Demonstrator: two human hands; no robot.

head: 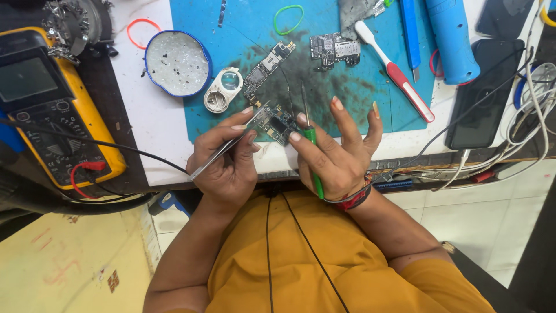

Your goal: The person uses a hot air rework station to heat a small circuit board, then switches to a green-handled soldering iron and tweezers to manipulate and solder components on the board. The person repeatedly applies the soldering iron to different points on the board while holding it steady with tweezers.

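My left hand (223,162) grips tweezers (223,152) and my right hand (336,153) a green-handled soldering iron (311,145), both pinching a small circuit board (277,123) just below the blue mat (324,87).

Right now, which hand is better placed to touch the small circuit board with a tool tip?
Probably the right hand: its green-handled soldering iron points over the small circuit board, which the left hand steadies alongside metal tweezers.

This is a small repair workshop for phones. On the white desk (150,124) lie a blue work mat (231,23), a yellow meter with a screen (49,104), bare green phone circuit boards (335,47) and a black phone (483,95).
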